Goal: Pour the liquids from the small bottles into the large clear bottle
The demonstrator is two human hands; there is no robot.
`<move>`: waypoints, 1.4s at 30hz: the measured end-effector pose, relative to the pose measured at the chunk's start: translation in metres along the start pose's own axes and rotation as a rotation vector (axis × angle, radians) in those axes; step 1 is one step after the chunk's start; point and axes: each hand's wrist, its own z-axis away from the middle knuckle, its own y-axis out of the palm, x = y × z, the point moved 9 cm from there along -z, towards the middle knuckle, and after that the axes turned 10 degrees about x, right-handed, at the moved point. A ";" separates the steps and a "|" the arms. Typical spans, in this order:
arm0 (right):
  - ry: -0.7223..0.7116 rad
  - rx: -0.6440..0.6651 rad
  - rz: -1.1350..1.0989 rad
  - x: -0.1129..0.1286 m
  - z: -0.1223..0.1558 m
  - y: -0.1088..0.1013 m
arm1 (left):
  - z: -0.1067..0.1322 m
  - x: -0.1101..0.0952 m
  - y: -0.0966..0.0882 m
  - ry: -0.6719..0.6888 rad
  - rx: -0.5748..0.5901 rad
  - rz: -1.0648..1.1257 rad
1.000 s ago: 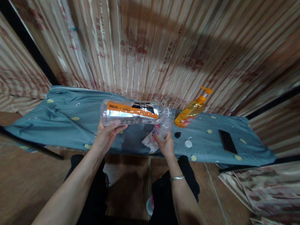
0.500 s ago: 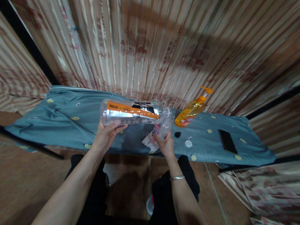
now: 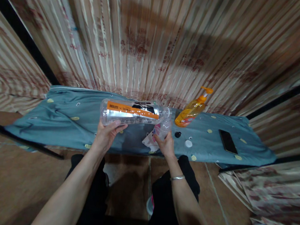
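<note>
My left hand is closed round the base end of a large clear plastic bottle with an orange and silver label. The bottle lies nearly level in the air, its neck pointing right. My right hand grips a smaller clear plastic bottle, which stands upright with a pink and white label. The two bottle mouths meet or nearly touch; I cannot tell whether liquid passes between them. Beside my right hand lie a black cap and a white cap.
An orange pump bottle of yellow liquid stands at the back, right of the small bottle. A black phone lies further right. All rest on a blue-green patterned cloth. Curtains and black poles surround it.
</note>
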 end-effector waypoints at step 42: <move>0.059 0.010 -0.004 0.007 0.004 -0.002 | 0.001 -0.003 0.001 -0.017 -0.006 -0.004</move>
